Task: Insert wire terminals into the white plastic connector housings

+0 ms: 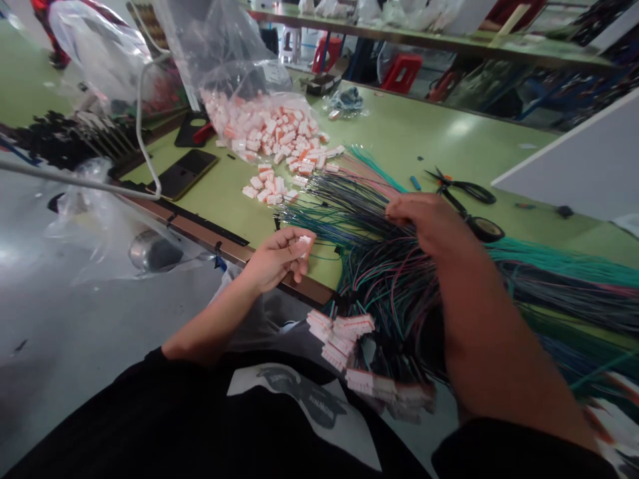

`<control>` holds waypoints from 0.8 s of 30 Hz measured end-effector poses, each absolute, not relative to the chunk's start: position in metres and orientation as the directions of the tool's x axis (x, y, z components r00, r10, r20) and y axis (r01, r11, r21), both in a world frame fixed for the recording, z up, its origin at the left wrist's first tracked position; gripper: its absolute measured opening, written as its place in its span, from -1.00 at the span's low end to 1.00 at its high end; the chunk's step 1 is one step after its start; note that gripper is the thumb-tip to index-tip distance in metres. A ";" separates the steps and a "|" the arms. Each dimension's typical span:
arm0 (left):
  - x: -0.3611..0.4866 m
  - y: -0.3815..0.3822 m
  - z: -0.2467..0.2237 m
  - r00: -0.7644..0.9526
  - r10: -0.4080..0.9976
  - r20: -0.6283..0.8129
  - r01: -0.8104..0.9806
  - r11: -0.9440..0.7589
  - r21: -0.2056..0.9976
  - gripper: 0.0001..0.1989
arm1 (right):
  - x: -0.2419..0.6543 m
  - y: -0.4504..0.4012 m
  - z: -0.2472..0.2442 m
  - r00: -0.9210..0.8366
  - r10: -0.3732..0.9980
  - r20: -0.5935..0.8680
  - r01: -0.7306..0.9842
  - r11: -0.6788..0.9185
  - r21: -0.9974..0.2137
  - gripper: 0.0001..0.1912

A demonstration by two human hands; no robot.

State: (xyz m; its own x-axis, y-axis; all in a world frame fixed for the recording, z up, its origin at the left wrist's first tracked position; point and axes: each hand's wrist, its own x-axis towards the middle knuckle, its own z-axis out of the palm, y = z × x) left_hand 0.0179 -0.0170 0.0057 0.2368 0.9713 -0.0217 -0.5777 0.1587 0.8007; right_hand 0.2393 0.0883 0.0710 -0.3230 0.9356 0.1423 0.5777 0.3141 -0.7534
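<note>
My left hand (282, 259) is closed on a small white and orange connector housing (305, 242), pinched between thumb and fingers near the table's front edge. Over the bundle of thin black, green and pink wires (357, 209) is my right hand (424, 216), its fingers bent together at the wires. What sits between those fingertips is hidden. Wires with white connectors (344, 336) on their ends hang down over the edge close to my body. Loose connector housings (269, 186) lie beyond my left hand, in front of a larger heap (287, 133) spilling from a clear plastic bag (239, 80).
Black-handled scissors (462, 189) and a roll of black tape (484, 229) lie right of the wires. A phone (187, 174) rests at left, behind a bent white metal rod (142, 126). A white panel (574, 159) stands at right. More green wires (564, 256) extend rightward.
</note>
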 end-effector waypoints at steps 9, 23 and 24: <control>0.015 -0.012 0.002 0.235 0.972 -0.019 -0.604 0.161 0.781 -0.69 | 0.187 0.036 0.068 -0.632 0.752 0.189 0.459 0.559 -0.691 -0.86; 0.016 -0.012 0.003 0.221 0.975 -0.004 -0.619 0.143 0.772 -0.69 | 0.178 0.027 0.055 -0.589 0.768 0.250 0.560 0.611 -0.560 -0.87; 0.016 -0.012 0.003 0.219 0.976 0.000 -0.622 0.140 0.770 -0.68 | 0.178 0.027 0.055 -0.589 0.770 0.246 0.564 0.609 -0.558 -0.86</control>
